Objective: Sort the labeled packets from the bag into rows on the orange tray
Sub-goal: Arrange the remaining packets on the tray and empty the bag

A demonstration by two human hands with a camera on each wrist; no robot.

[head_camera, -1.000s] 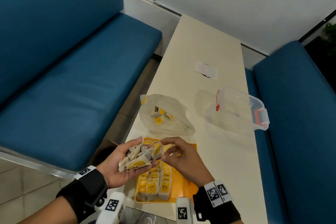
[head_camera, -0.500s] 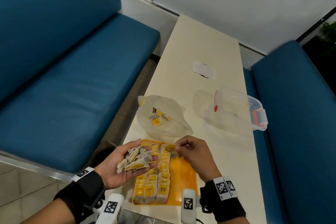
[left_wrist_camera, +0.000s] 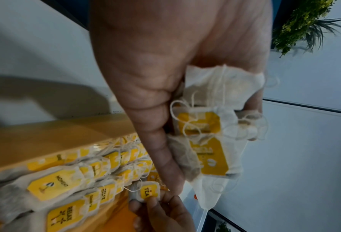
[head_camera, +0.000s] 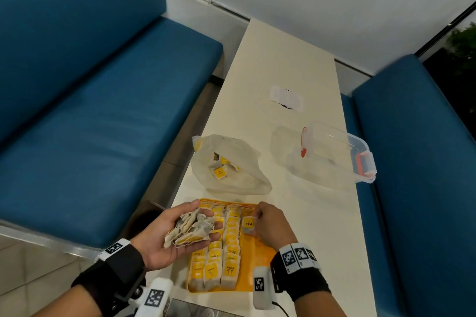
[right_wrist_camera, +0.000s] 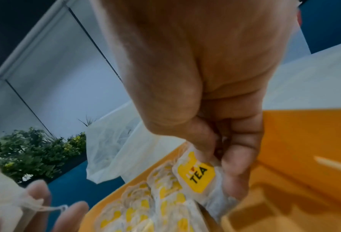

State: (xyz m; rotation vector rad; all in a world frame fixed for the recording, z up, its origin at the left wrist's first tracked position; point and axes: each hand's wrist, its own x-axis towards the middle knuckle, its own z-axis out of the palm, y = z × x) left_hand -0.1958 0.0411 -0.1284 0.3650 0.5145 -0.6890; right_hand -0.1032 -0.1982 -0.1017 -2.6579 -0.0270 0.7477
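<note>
The orange tray [head_camera: 255, 267] lies at the table's near edge with three rows of yellow-labelled tea packets [head_camera: 219, 257] along its left side. My left hand [head_camera: 180, 234] hovers palm up over the tray's left edge, cupping a heap of packets [head_camera: 190, 231] [left_wrist_camera: 209, 125]. My right hand [head_camera: 268, 224] pinches one packet labelled TEA [head_camera: 248, 224] [right_wrist_camera: 197, 174] low over the tray, just right of the third row near its far end. The translucent plastic bag [head_camera: 231, 165] beyond the tray still shows a few packets inside.
A clear lidded box with red clips [head_camera: 337, 154] sits on the table's right side. A small white wrapper [head_camera: 286, 98] lies farther back. Blue benches [head_camera: 103, 121] flank the narrow cream table [head_camera: 283, 59]. The tray's right half is bare orange.
My right hand drew one packet from the heap in the left hand and carried it right and down toward the tray. The left hand stayed nearly still.
</note>
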